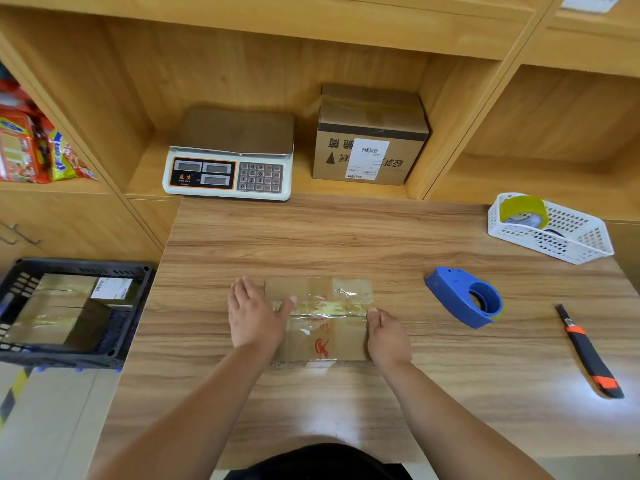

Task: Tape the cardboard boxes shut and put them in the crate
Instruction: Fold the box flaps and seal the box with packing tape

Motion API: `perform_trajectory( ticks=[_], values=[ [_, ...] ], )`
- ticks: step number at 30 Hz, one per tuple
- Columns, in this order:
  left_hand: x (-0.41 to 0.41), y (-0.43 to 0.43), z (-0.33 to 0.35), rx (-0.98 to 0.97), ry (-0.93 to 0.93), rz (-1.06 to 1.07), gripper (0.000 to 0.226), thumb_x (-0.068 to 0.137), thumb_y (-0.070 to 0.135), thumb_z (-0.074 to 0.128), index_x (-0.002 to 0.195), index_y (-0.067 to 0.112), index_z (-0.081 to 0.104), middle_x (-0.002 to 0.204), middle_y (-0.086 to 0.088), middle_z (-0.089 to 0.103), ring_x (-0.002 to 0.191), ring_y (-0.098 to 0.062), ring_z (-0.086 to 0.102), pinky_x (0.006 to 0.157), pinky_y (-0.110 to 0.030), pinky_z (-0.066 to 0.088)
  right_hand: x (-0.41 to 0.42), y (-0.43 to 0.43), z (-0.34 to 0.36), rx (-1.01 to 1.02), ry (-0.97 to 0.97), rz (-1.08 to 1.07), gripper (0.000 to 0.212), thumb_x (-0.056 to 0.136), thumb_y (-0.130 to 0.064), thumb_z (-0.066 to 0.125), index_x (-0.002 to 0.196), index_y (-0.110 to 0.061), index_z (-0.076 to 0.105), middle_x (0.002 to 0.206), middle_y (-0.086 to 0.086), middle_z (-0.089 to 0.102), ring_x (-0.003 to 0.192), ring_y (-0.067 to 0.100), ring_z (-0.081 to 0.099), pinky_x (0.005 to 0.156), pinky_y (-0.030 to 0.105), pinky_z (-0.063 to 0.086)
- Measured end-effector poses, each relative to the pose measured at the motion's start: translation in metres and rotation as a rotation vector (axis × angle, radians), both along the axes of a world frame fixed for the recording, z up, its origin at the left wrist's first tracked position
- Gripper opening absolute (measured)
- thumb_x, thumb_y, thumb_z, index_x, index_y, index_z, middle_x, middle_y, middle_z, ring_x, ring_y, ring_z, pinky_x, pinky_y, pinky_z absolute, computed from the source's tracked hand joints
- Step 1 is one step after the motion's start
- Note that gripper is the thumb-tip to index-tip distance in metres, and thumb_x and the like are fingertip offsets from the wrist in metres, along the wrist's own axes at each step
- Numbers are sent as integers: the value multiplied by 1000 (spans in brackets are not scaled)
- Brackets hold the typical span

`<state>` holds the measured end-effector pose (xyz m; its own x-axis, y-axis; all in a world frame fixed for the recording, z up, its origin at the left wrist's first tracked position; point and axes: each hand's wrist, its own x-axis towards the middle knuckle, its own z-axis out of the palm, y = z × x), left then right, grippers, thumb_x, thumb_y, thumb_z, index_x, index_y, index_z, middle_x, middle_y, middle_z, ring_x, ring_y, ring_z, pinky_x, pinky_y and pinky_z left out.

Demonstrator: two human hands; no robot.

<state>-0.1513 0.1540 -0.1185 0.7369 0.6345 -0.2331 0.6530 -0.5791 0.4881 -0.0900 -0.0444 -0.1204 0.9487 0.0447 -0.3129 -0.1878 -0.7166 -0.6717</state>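
Observation:
A flat cardboard box point(323, 332) with a red print lies on the wooden table point(311, 237), with clear tape across its top seam. My left hand point(254, 315) lies with straight fingers against the box's left end, its thumb on the tape. At the right end, my right hand point(386, 336) has its fingers curled over the edge and its thumb on the tape. A blue tape dispenser point(464, 296) sits on the table to the right. The black crate point(74, 311) stands lower at the left and holds taped boxes point(55, 308).
An orange and black utility knife point(588, 353) lies at the right. A white basket point(550, 228) holds a roll of tape at the back right. In the shelf behind stand a weighing scale point(230, 155) and a larger labelled cardboard box point(369, 135).

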Motion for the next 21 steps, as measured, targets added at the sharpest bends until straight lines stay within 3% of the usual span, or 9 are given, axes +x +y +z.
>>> perform_trajectory(
  ticks=[2,6,9,12,15,19,21],
  values=[
    [3,3,-1,-149,89,62,86,92,59,38,148,-2,16,155,-16,17,144,-31,6,116,-42,12,0,2,-1,-104,-27,10,38,102,-33,32,71,-18,48,70,4,54,72,25,49,62,30,32],
    [5,1,-5,-166,25,34,64,100,44,25,146,-1,28,156,-11,21,146,-22,3,118,-37,9,0,2,-2,-199,-67,23,42,102,-35,30,88,-11,61,78,8,60,78,28,54,64,30,34],
    [6,3,-8,-211,-11,50,56,103,34,18,146,-1,26,158,-12,15,147,-20,1,118,-31,1,-1,2,0,-158,-39,5,43,102,-36,29,84,-12,59,77,6,59,81,29,56,65,31,37],
    [7,1,-8,-280,-63,72,51,104,27,14,145,2,30,158,-11,14,147,-20,-2,117,-29,-1,-5,-1,5,17,15,-30,43,102,-37,31,72,-15,52,70,3,56,77,27,55,68,34,40],
    [6,0,-9,-326,-83,106,50,104,26,12,144,5,35,157,-7,19,147,-18,-2,118,-29,0,-10,0,6,43,109,-5,35,98,-45,39,95,-17,60,93,4,64,93,26,59,75,32,42],
    [5,-2,-8,-322,-101,156,49,104,25,16,139,1,40,151,-14,33,145,-27,11,118,-38,7,-7,4,13,77,109,-37,26,89,-46,55,91,-21,61,86,-4,65,88,21,62,74,32,48],
    [5,-9,-5,-310,-111,186,48,103,28,23,142,0,33,148,-19,33,142,-31,16,116,-41,8,2,5,25,90,48,-36,20,87,-46,57,89,-26,61,81,-10,65,85,18,63,67,28,47]
  ],
)
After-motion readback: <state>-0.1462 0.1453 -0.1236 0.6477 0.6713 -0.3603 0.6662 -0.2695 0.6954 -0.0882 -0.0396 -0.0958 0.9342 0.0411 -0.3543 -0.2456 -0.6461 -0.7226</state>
